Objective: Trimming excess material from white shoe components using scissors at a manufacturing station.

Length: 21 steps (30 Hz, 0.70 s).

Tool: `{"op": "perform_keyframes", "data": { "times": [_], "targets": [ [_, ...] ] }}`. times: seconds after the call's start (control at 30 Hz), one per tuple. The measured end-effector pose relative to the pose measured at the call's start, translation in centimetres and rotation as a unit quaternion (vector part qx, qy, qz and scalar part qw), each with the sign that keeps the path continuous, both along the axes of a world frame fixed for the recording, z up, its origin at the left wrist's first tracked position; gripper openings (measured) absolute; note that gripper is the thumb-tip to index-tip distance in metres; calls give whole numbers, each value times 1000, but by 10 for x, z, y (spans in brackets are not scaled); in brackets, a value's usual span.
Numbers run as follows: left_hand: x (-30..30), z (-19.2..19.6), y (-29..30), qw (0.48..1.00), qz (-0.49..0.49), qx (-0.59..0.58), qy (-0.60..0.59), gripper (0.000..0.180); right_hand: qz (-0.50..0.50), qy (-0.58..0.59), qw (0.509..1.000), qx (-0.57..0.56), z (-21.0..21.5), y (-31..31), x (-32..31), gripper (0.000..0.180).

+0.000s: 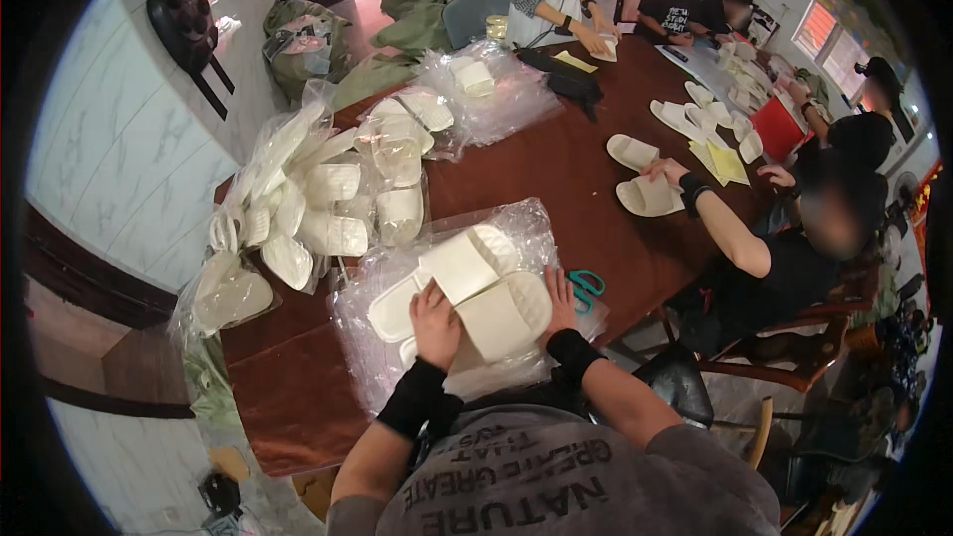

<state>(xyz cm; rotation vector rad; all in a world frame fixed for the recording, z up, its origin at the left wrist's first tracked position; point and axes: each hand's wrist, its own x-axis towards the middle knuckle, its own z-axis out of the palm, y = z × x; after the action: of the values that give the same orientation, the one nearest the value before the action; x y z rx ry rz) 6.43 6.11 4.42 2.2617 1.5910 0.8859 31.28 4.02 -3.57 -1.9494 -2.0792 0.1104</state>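
A pair of cream slippers (497,318) lies in front of me on a stack of clear plastic bags (357,357), with more cream slippers (390,308) partly hidden beneath. My left hand (435,323) grips the near left side of the pair, its fingers bent over the edge. At the right end of the pair, my right hand (561,306) rests against the nearer slipper, fingers stretched out and apart. Its palm is hidden from view. Just right of that hand are teal-handled scissors (586,290), lying by the plastic.
Bagged slippers (333,203) are heaped along the table's left side. The brown table (526,174) carries loose slippers and yellow paper (720,161) farther right. A co-worker's hand (667,174) touches a slipper there; others work at the far end. Chairs (784,347) stand right.
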Motion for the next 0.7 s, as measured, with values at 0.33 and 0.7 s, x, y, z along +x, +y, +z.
{"op": "perform_keyframes", "data": {
  "times": [0.33,0.7],
  "targets": [
    [-37,-47,-20,996,-90,-24,-12,40,-25,14,999,-42,-4,12,13,61],
    [-47,-24,-28,997,-36,42,-45,15,-51,53,997,26,12,20,106,33]
  ]
}}
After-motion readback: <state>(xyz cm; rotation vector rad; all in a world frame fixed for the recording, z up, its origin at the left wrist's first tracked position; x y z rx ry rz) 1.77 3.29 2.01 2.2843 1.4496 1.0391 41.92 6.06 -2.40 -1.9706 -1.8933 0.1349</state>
